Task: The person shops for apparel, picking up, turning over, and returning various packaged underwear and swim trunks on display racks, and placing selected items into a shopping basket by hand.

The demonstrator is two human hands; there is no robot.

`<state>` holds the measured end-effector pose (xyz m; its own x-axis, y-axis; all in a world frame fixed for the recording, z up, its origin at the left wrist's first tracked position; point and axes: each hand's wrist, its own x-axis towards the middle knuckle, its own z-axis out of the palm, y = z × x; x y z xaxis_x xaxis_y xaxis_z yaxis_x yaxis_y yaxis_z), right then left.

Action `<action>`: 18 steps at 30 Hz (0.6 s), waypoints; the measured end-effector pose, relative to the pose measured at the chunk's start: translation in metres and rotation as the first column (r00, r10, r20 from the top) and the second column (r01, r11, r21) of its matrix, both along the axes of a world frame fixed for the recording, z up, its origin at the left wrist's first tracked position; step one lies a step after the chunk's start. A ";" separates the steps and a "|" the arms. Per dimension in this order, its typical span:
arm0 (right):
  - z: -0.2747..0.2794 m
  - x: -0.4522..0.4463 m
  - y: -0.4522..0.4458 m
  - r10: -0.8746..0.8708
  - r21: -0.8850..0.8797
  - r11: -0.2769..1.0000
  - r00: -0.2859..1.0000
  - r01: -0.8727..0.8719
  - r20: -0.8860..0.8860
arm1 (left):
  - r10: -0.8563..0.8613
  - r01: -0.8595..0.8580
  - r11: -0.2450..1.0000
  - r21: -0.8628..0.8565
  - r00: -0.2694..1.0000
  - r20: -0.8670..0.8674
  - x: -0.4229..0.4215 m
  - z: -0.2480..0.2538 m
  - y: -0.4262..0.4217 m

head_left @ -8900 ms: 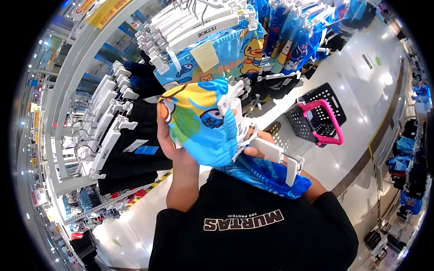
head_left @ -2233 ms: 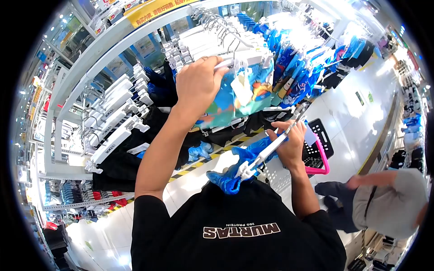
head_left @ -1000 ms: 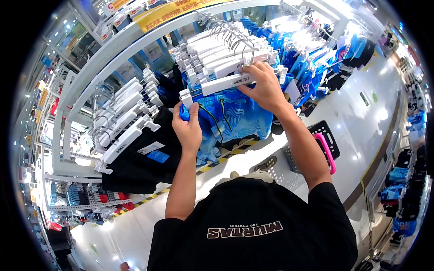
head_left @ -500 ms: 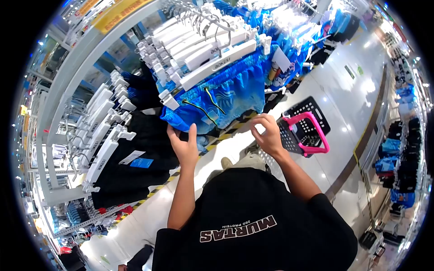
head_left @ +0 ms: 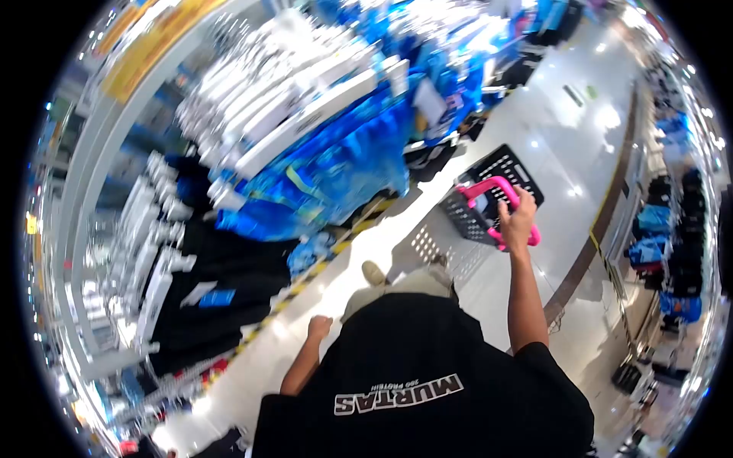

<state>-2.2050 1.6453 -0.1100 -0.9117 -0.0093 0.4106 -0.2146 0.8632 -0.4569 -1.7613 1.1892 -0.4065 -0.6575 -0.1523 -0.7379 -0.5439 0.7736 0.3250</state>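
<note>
My right hand (head_left: 519, 217) is at the pink handle (head_left: 487, 185) of a black perforated shopping basket (head_left: 467, 217), with thumb and fingers curled around one side of it. The basket stands on the floor to my right. Down by my left side, my left hand (head_left: 319, 328) has its fingers curled in and nothing visible in it. Ahead of it, blue patterned shorts (head_left: 336, 179) hang in a row from white clip hangers (head_left: 305, 118). Motion blurs the shorts, and neither hand touches them.
Black garments (head_left: 217, 267) with a blue tag (head_left: 217, 298) hang on a lower rail at the left. A grey rack frame (head_left: 99, 168) rises beside them. Yellow-and-black tape (head_left: 294, 288) edges the pale floor. More clothes racks (head_left: 666, 221) line the right side.
My left hand has left the blue shorts and dropped to my side. My right hand has moved right onto the basket's handle. The view has shifted.
</note>
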 end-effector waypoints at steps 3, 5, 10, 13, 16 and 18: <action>-0.038 -0.016 0.035 -0.063 0.092 0.994 0.997 0.058 0.053 | 0.822 -0.758 0.543 0.361 0.567 -0.044 -0.026 0.062 0.029; -0.041 -0.018 0.040 -0.064 0.223 0.974 0.994 0.043 0.089 | 0.806 -0.737 0.579 0.349 0.583 -0.103 -0.034 0.054 0.035; -0.035 -0.027 0.065 0.021 0.051 0.998 0.944 -0.040 0.328 | 0.723 -0.688 0.688 0.232 0.678 -0.134 -0.086 0.031 0.073; -0.034 -0.028 0.088 0.019 0.131 0.988 0.891 -0.087 0.453 | 0.681 -0.625 0.725 0.290 0.713 -0.167 -0.138 0.052 0.120; -0.038 -0.033 0.097 0.025 0.149 0.983 0.886 -0.105 0.463 | 0.605 -0.485 0.779 0.397 0.748 -0.273 -0.184 0.076 0.162; -0.037 -0.036 0.096 0.024 0.146 0.984 0.897 -0.098 0.442 | 0.551 -0.416 0.818 0.398 0.767 -0.329 -0.205 0.094 0.191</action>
<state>-2.2410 1.7418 -0.1473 -0.9939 -0.1027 -0.0412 -0.0801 0.9244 -0.3730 -1.9661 1.3800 -0.3124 -0.8011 -0.3624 -0.4763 -0.5808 0.2785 0.7649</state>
